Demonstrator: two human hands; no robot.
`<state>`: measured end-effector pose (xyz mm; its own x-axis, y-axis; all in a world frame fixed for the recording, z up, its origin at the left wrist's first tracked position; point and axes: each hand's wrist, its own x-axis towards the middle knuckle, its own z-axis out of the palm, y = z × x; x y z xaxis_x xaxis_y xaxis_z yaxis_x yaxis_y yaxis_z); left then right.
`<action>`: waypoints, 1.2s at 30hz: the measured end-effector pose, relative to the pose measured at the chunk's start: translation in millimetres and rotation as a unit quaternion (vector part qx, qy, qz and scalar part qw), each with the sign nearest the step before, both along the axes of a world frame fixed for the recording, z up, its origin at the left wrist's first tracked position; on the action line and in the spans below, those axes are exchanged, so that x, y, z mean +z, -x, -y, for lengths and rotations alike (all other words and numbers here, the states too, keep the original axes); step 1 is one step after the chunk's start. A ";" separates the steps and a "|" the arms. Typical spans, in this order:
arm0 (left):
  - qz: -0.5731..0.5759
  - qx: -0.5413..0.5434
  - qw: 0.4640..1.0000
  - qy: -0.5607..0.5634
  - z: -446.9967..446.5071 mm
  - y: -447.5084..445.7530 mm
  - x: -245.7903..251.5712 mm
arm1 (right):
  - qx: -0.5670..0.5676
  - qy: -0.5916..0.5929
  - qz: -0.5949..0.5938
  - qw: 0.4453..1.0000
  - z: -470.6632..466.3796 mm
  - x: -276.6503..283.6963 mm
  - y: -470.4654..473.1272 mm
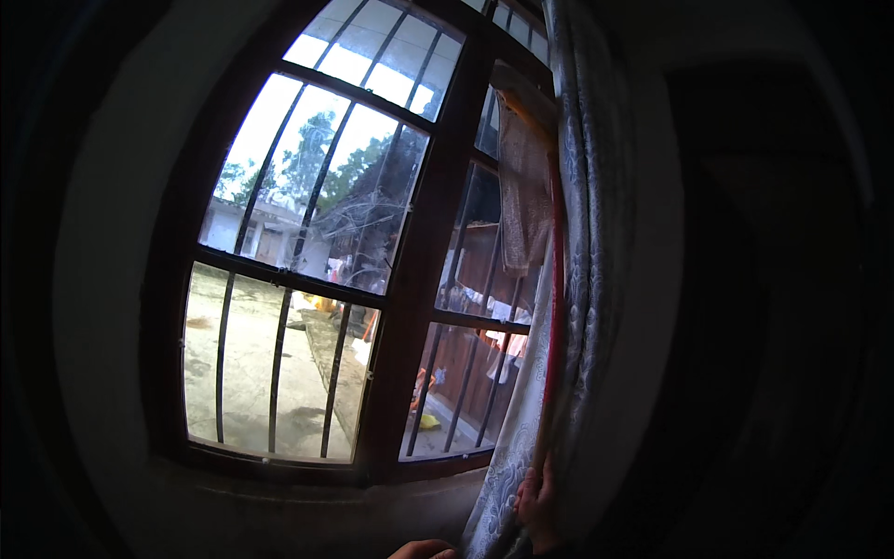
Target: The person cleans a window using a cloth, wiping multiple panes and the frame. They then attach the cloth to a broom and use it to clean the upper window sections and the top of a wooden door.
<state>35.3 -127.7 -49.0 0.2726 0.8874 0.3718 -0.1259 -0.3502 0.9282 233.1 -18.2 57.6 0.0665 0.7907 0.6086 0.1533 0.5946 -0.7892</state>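
My right hand (538, 499) is closed around the lower end of a long red pole (557, 279), which stands nearly upright along the curtain's edge. At the pole's top a yellow-orange piece (527, 115) carries a hanging cloth (525, 202), in front of the right part of the window. A patterned light curtain (580, 209) hangs beside the pole, and part of it falls behind the pole, near my right hand. Only the top of my left hand (424, 550) shows at the bottom edge; what its fingers do is hidden.
A dark-framed window (412, 279) with vertical metal bars (277, 370) fills the middle. Its panes look smeared. Through the glass show a concrete yard (244, 349), trees and hanging laundry. A pale wall (105, 279) surrounds the window, and the right side is very dark.
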 end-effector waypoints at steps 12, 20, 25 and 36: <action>0.078 0.107 0.976 -0.173 -146.3 -112.4 78.3 | 0.042 -0.136 0.085 0.986 -64.0 104.0 23.2; -0.020 0.055 0.997 0.055 -151.1 -58.7 138.7 | 0.234 -0.056 0.085 0.967 -84.8 141.5 16.3; 0.179 -0.035 0.978 -0.097 -148.8 -69.6 171.1 | 0.250 -0.014 0.068 0.966 -88.5 201.0 32.6; 0.250 0.034 0.968 -0.014 -126.4 -146.4 96.5 | 0.252 0.021 0.127 0.959 -63.4 166.2 -2.9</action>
<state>181.7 -1.2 47.6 -0.0067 0.8849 0.4657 -0.5321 -0.3975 0.7476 236.0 45.3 223.8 -0.4759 0.7081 0.5217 0.0451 0.6120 -0.7896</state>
